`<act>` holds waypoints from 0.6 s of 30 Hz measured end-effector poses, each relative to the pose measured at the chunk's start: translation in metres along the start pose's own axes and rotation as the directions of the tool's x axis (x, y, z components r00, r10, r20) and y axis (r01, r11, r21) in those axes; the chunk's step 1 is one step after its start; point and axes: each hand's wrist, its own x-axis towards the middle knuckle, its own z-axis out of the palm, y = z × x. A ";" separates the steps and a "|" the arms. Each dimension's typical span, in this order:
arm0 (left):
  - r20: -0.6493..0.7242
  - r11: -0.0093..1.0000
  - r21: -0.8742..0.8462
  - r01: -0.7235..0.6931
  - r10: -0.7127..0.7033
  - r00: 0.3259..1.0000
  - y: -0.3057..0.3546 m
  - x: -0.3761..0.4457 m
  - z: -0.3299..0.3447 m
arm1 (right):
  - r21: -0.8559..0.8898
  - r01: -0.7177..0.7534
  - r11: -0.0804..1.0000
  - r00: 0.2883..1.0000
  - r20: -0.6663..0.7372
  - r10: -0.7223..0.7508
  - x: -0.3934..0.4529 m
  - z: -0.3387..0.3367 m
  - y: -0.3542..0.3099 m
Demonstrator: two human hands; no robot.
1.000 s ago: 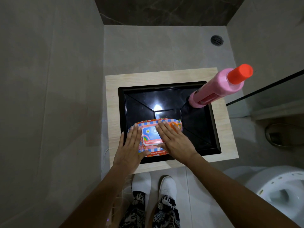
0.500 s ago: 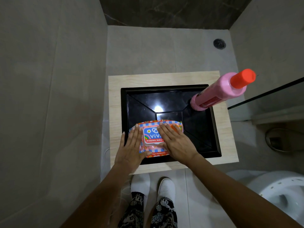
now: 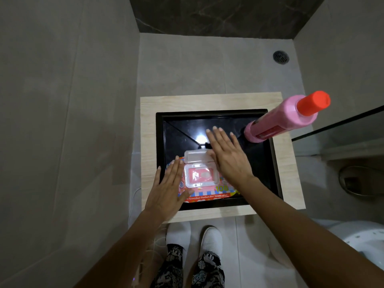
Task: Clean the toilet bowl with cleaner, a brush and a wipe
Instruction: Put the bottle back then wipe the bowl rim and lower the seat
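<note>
Wipes pack [image 3: 204, 189] sits at the near edge of the black tray [image 3: 270, 154] on the desk [image 3: 207, 101], flip lid [image 3: 196, 155] standing open. Left hand [image 3: 169, 189] flat on the pack's left end, fingers straight. Right hand [image 3: 227, 157] flat, fingers spread, touching the lid. Pink cleaner bottle [image 3: 282, 121] at the tray's far right corner.

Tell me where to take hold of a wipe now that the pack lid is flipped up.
Pinch the wipe showing in the pack's opening, coming straight down from above: the wipes pack lies flat in the black tray, and the lid hinges away on the far side.
</note>
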 end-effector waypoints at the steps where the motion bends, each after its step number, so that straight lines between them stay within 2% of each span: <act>1: -0.004 1.000 -0.015 -0.004 0.003 1.000 0.000 0.001 0.000 | 0.008 -0.034 0.999 0.999 0.010 0.034 0.004 0.001 0.000; 7: -0.035 0.998 -0.058 -0.023 0.021 0.999 0.001 0.010 0.000 | -0.031 -0.102 0.994 0.972 0.209 0.106 0.014 0.010 0.004; 12: -0.022 0.997 -0.003 -0.076 0.076 0.997 -0.001 0.015 -0.002 | -0.051 -0.127 0.991 0.933 0.333 0.137 0.014 0.014 0.007; 15: -0.010 0.995 0.041 -0.092 0.092 0.996 -0.003 0.017 -0.002 | -0.011 -0.140 0.990 0.931 0.338 0.135 0.010 0.015 0.006; 18: -0.005 0.995 0.045 -0.094 0.094 0.996 -0.003 0.019 -0.002 | 0.089 -0.149 0.985 0.960 0.252 0.123 -0.002 0.015 0.003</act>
